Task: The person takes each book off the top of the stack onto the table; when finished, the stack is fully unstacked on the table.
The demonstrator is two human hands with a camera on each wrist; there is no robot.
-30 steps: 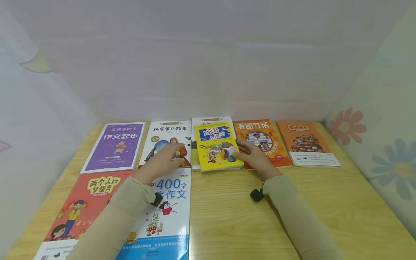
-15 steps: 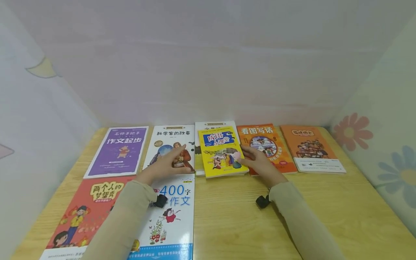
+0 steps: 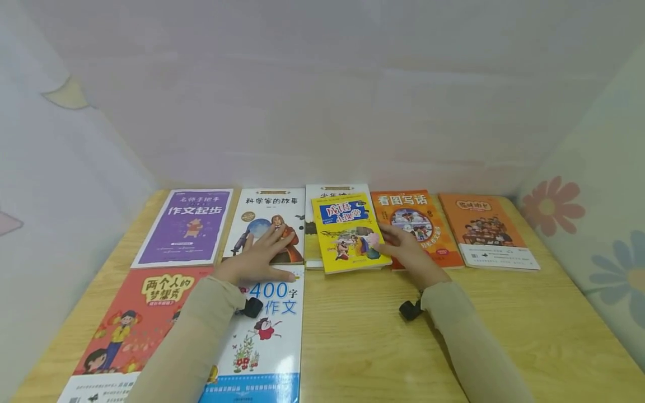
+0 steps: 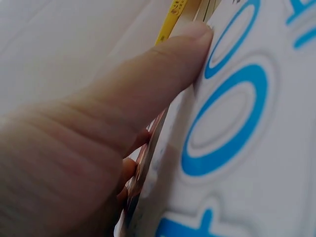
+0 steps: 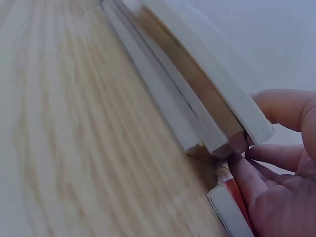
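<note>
In the head view my left hand (image 3: pixel 259 260) lies with spread fingers on the white book with the scientist picture (image 3: pixel 252 224); its thumb reaches over the top of the white "400" book (image 3: pixel 274 347). My right hand (image 3: pixel 413 257) pinches the right edge of the small yellow book (image 3: pixel 347 260), which lies tilted over another white book (image 3: pixel 335 189). The right wrist view shows the right hand (image 5: pixel 281 168) with thumb and fingers at the corner of the raised book (image 5: pixel 222 84), a gap below it.
A purple book (image 3: pixel 183 235) stands at the back left, with a red book (image 3: pixel 151 313) in front of it. Right of the yellow book lie an orange-red book (image 3: pixel 443 243) and an orange and white book (image 3: pixel 484 224). Walls border the wooden table (image 3: pixel 378 347).
My left hand has lowered and spread its fingers flat on the scientist book. The right hand keeps its hold on the yellow book. The head view has shifted slightly.
</note>
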